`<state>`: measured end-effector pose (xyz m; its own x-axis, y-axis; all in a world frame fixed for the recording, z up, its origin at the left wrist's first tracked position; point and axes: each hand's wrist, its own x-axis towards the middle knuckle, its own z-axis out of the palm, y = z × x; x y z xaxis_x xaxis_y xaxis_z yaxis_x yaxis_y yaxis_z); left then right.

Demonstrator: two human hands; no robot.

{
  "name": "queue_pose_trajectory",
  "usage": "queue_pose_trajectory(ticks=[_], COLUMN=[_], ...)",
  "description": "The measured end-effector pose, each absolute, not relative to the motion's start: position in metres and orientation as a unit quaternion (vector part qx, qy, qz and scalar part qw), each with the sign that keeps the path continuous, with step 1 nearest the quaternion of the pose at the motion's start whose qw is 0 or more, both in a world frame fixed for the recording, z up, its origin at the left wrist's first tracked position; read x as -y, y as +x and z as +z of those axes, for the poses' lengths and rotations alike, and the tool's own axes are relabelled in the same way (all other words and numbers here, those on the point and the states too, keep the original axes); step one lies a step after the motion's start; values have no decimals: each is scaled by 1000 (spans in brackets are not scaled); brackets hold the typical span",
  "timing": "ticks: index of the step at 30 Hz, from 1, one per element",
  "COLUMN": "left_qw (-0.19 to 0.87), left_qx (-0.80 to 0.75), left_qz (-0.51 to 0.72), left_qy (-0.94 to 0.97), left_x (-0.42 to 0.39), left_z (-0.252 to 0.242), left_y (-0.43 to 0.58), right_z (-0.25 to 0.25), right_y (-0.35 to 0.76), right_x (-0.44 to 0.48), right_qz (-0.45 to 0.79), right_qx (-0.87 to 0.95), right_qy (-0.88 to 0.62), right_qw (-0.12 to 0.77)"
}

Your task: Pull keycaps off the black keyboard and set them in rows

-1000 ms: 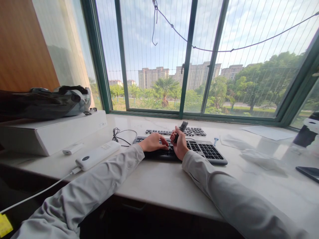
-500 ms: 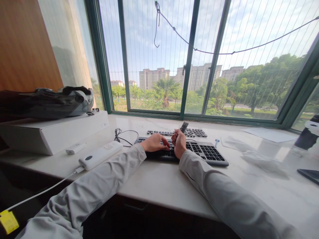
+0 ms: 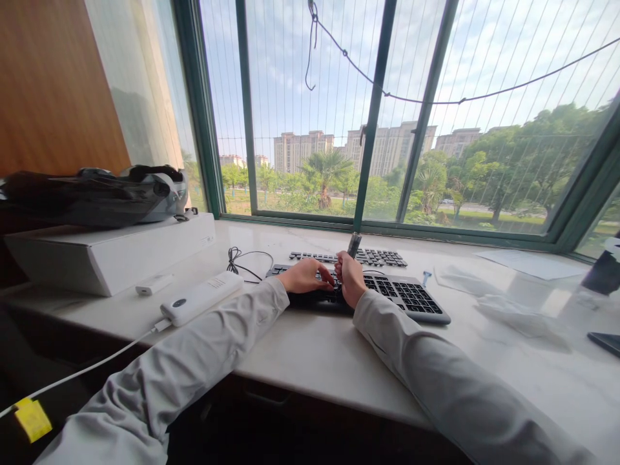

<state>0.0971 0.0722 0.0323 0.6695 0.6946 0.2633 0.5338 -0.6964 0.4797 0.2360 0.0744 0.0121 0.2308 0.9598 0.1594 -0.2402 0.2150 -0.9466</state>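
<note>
A black keyboard (image 3: 407, 296) lies on the pale stone sill (image 3: 310, 352) in front of the window. My left hand (image 3: 306, 276) rests on its left keys with the fingers curled down onto them. My right hand (image 3: 351, 279) is closed around a small dark tool (image 3: 353, 245), which sticks up nearly upright above the fist; its lower end is hidden between my hands at the keys. Behind the keyboard lies a row of loose black keycaps (image 3: 375, 257).
A white power bank (image 3: 202, 298) with a white cable lies at the left, beside a small white stick (image 3: 154, 284). A white box (image 3: 111, 252) carries a dark bag (image 3: 92, 195). Crumpled clear plastic (image 3: 513, 315), a paper sheet (image 3: 527, 263) and a dark phone (image 3: 605, 341) lie at the right.
The dark tool in my right hand has swung from a rightward tilt to nearly upright. My left hand stays on the keys. The camera has shifted slightly.
</note>
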Motion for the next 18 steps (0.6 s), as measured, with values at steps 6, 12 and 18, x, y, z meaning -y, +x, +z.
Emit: queue_pose_trajectory(ticks=[6,12,18], left_qw=[194,197,200], left_qx=[-322,-309,-321], left_qz=[221,238,250], left_qy=[900,899,891], left_x=[-75,-78,-77], left_z=[30,25,23], left_y=[93,92,94], right_z=[14,8,7], right_y=[233,231,230], right_x=[-66,-64,-65], right_qz=[504,447,414], right_qx=[425,486,498], right_qy=[-357,-364,-378], right_qw=[662,657,662])
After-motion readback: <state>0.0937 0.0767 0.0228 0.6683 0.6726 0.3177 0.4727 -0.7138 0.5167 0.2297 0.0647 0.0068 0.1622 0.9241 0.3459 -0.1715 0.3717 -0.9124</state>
